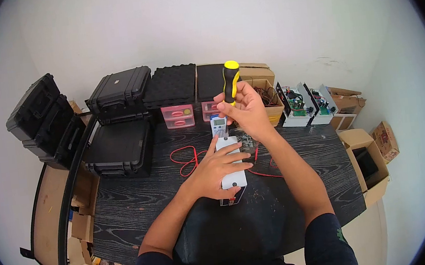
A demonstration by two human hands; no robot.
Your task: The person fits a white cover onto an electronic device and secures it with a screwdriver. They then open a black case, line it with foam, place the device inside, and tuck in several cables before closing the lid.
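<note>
My right hand is closed around the black-and-yellow handle of a screwdriver. The tool stands upright, its shaft pointing down at the far end of a box with a white top; whether the tip touches the screw there is too small to tell. Across that white top lies my left hand, fingers spread and flat, thumb near the closer end. A dark screw shows by the thumb, and the box's near side is dark with a red part. Just beyond the box is a blue-and-white multimeter.
Red test leads curl on the dark wood table. Small metal pieces lie right of the box. Black hard cases stand left, pink drawer boxes behind, circuit-board units at back right, and an open carton beyond the right edge.
</note>
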